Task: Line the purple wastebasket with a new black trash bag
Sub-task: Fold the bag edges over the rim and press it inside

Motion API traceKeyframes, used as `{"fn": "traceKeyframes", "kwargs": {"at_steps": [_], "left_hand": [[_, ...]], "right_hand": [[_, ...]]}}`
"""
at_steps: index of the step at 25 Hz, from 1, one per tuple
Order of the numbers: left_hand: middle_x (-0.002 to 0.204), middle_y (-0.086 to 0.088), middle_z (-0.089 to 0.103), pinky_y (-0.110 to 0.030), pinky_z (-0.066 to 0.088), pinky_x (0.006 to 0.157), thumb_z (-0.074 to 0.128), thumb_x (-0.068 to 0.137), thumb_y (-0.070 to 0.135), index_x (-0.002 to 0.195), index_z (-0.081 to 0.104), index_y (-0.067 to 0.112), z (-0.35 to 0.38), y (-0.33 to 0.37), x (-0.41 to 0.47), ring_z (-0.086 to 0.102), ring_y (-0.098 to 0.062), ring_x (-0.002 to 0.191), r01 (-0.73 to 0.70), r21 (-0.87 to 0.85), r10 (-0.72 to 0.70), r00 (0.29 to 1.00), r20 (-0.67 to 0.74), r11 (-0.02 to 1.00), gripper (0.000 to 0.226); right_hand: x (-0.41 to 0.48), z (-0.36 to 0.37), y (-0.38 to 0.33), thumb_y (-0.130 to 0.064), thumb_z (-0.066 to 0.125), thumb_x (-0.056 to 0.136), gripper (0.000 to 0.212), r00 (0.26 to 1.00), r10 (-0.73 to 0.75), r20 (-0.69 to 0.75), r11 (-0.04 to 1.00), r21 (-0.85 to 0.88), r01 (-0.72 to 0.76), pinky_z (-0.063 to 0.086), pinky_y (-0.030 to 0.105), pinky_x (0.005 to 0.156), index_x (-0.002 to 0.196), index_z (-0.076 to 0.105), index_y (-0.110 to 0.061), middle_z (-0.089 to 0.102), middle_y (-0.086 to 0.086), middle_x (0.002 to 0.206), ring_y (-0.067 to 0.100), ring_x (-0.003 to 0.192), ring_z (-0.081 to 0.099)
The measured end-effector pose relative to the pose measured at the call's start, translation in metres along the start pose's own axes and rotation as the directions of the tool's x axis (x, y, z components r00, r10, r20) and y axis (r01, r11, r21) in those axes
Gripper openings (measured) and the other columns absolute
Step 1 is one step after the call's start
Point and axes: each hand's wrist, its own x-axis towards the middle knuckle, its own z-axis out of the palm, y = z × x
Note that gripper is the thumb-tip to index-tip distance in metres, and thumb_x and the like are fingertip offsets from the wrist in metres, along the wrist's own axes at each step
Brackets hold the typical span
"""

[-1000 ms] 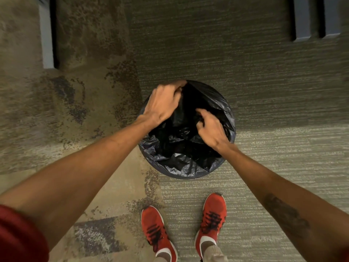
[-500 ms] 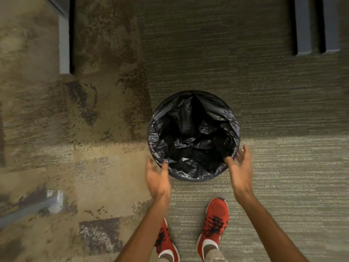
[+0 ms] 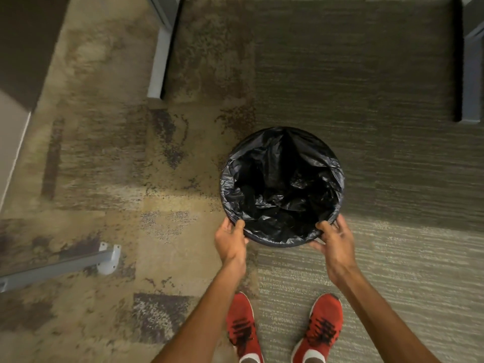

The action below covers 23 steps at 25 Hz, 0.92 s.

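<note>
The person's left hand [image 3: 230, 241] and right hand [image 3: 334, 243] each clasp the near rim of the round wastebasket [image 3: 282, 244], the left at about eight o'clock and the right at about four o'clock on its circle, thumbs hooked over the edge onto the crinkled black plastic trash bag [image 3: 281, 179]. The basket stands on the mottled brown and grey carpet [image 3: 131, 192], just ahead of the red knit trainers [image 3: 242, 328]. Its purple wall cannot be seen; the bag covers the whole rim.

The step in hand appears to be seating or shifting the lined basket. To do it well, both grips should press film against rim so the overhang does not slip inward, and any lift should stay level.

The basket stands upright, its long axis vertical, mouth facing straight up at the camera. The bag's folds converge toward twelve o'clock, where a deep crease runs down inside.
</note>
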Motion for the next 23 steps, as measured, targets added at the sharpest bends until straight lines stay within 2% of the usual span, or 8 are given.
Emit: {"fn": "traceKeyframes", "kwargs": {"at_steps": [2, 6, 8, 12, 15, 17, 20, 23], "left_hand": [[0.134, -0.008, 0.067, -0.029, 0.061, 0.075, 0.059, 0.098, 0.007, 0.138, 0.058, 0.006, -0.037, 0.016, 0.024, 0.068, -0.021, 0.114, -0.039, -0.018, 0.038, 0.998, -0.04, 0.999, 0.04], [0.124, -0.006, 0.073, -0.023, 0.059, 0.065, 0.059, 0.097, 0.008, 0.131, 0.064, 0.008, -0.112, 0.048, 0.077, 0.071, -0.019, 0.104, -0.084, -0.032, 0.08, 0.989, -0.124, 0.996, 0.034], [0.117, -0.004, 0.075, -0.022, 0.061, 0.062, 0.059, 0.097, 0.006, 0.123, 0.069, 0.01, -0.144, 0.061, 0.102, 0.073, -0.018, 0.097, -0.099, -0.051, 0.09, 0.983, -0.163, 0.994, 0.029], [0.111, 0.0, 0.076, -0.026, 0.063, 0.066, 0.059, 0.097, 0.008, 0.12, 0.069, 0.016, -0.194, 0.082, 0.146, 0.074, -0.013, 0.091, -0.129, -0.026, 0.121, 0.971, -0.208, 0.991, 0.027], [0.115, -0.004, 0.075, -0.038, 0.063, 0.079, 0.057, 0.097, 0.007, 0.119, 0.069, 0.016, -0.217, 0.087, 0.174, 0.073, -0.018, 0.098, -0.105, -0.022, 0.099, 0.977, -0.19, 0.994, 0.026], [0.117, -0.007, 0.075, -0.045, 0.061, 0.089, 0.056, 0.098, 0.005, 0.118, 0.069, 0.016, -0.222, 0.087, 0.183, 0.073, -0.022, 0.101, -0.086, -0.035, 0.08, 0.984, -0.157, 0.996, 0.026], [0.119, -0.008, 0.074, -0.046, 0.061, 0.091, 0.054, 0.099, 0.003, 0.111, 0.069, 0.018, -0.223, 0.081, 0.187, 0.073, -0.021, 0.098, -0.07, -0.057, 0.062, 0.989, -0.134, 0.996, 0.024], [0.132, -0.009, 0.068, -0.045, 0.059, 0.095, 0.054, 0.1, 0.004, 0.133, 0.059, 0.01, -0.226, 0.082, 0.185, 0.072, -0.021, 0.103, -0.045, -0.057, 0.039, 0.994, -0.099, 0.997, 0.034]], "right_hand": [[-0.007, 0.047, 0.008, 0.002, 0.054, 0.096, 0.043, 0.999, 0.008, 0.041, 1.0, -0.003, -0.008, 0.064, 0.04, 0.067, 0.134, 0.058, -0.018, 0.072, 0.012, 0.122, 0.027, 0.103, 0.071], [-0.017, 0.149, 0.032, 0.005, 0.053, 0.095, 0.045, 0.995, 0.024, 0.1, 1.0, -0.023, -0.022, 0.061, 0.056, 0.08, 0.136, 0.055, -0.014, 0.071, 0.016, 0.122, 0.022, 0.096, 0.071], [-0.018, 0.194, 0.044, 0.005, 0.053, 0.096, 0.045, 0.991, 0.03, 0.131, 0.999, -0.023, -0.027, 0.062, 0.053, 0.079, 0.137, 0.054, -0.012, 0.07, 0.016, 0.122, 0.023, 0.098, 0.071], [-0.017, 0.261, 0.067, 0.003, 0.053, 0.096, 0.043, 0.98, 0.036, 0.196, 0.998, -0.05, -0.027, 0.064, 0.036, 0.064, 0.135, 0.055, -0.016, 0.074, 0.006, 0.112, 0.023, 0.098, 0.072], [-0.013, 0.291, 0.082, 0.002, 0.053, 0.096, 0.041, 0.973, 0.045, 0.226, 0.998, -0.063, -0.032, 0.065, 0.042, 0.069, 0.131, 0.056, -0.018, 0.073, 0.006, 0.116, 0.025, 0.103, 0.072], [-0.009, 0.298, 0.089, 0.002, 0.052, 0.096, 0.039, 0.968, 0.057, 0.243, 0.997, -0.063, -0.043, 0.065, 0.04, 0.068, 0.127, 0.057, -0.02, 0.072, 0.007, 0.118, 0.025, 0.104, 0.071], [-0.004, 0.297, 0.095, 0.003, 0.051, 0.096, 0.04, 0.962, 0.092, 0.258, 0.993, -0.09, -0.07, 0.064, 0.038, 0.067, 0.131, 0.054, -0.016, 0.07, 0.006, 0.118, 0.022, 0.101, 0.069], [-0.003, 0.289, 0.09, 0.002, 0.052, 0.098, 0.045, 0.939, 0.154, 0.307, 0.983, -0.145, -0.114, 0.063, 0.044, 0.081, 0.138, 0.048, -0.017, 0.066, 0.005, 0.128, 0.02, 0.109, 0.067]]}}
